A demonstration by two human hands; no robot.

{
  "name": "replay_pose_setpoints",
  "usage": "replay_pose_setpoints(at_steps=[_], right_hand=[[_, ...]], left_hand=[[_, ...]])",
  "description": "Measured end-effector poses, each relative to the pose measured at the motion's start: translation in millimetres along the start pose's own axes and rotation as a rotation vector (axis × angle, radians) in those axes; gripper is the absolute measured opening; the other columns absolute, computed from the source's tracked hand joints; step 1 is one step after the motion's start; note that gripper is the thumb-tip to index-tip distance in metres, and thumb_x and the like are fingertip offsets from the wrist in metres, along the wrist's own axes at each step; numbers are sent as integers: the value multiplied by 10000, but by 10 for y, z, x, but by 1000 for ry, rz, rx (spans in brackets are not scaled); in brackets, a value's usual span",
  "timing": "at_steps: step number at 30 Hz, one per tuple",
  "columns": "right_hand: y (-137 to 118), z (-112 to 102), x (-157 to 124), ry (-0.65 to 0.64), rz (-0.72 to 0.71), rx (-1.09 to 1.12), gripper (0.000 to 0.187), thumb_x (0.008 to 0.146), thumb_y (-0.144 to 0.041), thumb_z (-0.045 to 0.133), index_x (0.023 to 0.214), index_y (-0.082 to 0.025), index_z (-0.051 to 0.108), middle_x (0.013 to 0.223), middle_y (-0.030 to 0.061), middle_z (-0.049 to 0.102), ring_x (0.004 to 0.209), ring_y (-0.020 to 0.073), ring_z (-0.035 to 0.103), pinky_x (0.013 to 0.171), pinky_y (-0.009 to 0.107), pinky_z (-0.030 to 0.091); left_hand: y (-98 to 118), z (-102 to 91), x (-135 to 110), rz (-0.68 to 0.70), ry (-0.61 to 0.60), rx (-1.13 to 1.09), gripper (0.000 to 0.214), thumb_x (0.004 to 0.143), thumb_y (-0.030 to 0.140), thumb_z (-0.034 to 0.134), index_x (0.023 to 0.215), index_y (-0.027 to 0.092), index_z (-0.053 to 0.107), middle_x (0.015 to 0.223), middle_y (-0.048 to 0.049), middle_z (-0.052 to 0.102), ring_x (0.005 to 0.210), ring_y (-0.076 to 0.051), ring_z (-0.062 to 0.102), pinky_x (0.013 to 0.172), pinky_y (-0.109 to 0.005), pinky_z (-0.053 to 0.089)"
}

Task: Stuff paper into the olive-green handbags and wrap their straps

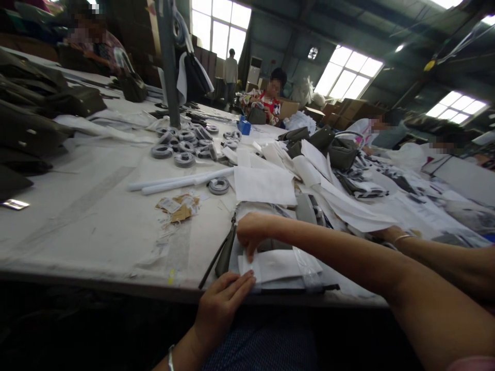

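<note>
A dark olive handbag [225, 252] lies at the table's front edge, a zip pull and thin strap at its left side. Folded white wrapping sheet [280, 265] covers much of it, with clear plastic film [307, 268] around the right part. My left hand [222, 301] lies on the sheet's left end, fingers stretched out together. Just above, my right hand [253, 232] is curled, its fingertips pointing down onto the same sheet at a narrow white band. What sits between those fingertips is partly hidden, but they meet the sheet.
Behind the bag lie white sheets [265, 185], a grey tape roll [218, 185], brown tags [180, 208] and white rolled strips [174, 181]. Several grey rolls [185, 147] surround a metal post [170, 77]. A co-worker's arm [425, 255] reaches in from the right. Olive bags [34, 123] are piled left.
</note>
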State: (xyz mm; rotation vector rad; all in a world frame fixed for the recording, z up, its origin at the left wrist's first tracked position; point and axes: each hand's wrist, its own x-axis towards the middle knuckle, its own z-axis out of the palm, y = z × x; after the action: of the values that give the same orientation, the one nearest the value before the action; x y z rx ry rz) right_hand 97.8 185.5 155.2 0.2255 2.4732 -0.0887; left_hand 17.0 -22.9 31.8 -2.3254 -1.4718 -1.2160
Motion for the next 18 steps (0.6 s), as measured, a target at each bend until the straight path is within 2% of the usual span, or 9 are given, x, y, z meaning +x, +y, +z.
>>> replay_pose_setpoints(at_steps=[2,5,9,12,14,16,18], right_hand=[[111,5,25,17,42,11,374,650,-578,785,696,-207,777,610,21,698,561,136,541,555,257,306],[269,61,62,-26,101,145,457,602,-655,777,700,-209,771,565,-11,663,530,121,527,549,247,311],[465,153,42,-16,245,382,455,564,-624,824,740,-207,775,608,-31,687,563,113,561,570,223,353],[575,215,-79,127,365,403,310,709,-485,797,802,-189,782,733,17,738,673,153,630,619,234,383],[556,282,-195,270,452,365,235,846,-374,689,916,-168,776,890,80,756,809,202,661,675,262,399],[422,395,-304,389,489,349,257,927,-337,579,1036,-180,751,1019,99,745,917,224,662,735,277,412],[199,548,-373,450,445,370,311,943,-418,548,1094,-217,730,1056,79,739,947,222,662,771,273,428]], left_hand=[[7,12,-4,-14,1,-3,387,974,66,417,1273,213,613,1248,32,685,1004,-149,651,907,-290,571],[10,16,6,-19,1,-13,378,977,82,417,1276,209,610,1245,18,687,1000,-140,651,890,-272,580],[2,12,28,-4,11,11,382,974,86,416,1274,216,614,1218,3,701,991,-141,658,884,-282,588],[2,13,40,14,31,29,381,985,92,386,1250,214,630,1201,4,709,971,-143,665,872,-291,592],[6,16,45,22,45,32,371,996,108,372,1228,210,643,1193,11,713,960,-140,667,872,-289,590],[9,21,44,30,59,40,367,1001,113,369,1214,209,652,1186,17,716,954,-137,668,877,-283,586],[8,26,40,45,60,53,369,998,106,376,1218,212,652,1190,20,714,960,-136,667,879,-275,581]])
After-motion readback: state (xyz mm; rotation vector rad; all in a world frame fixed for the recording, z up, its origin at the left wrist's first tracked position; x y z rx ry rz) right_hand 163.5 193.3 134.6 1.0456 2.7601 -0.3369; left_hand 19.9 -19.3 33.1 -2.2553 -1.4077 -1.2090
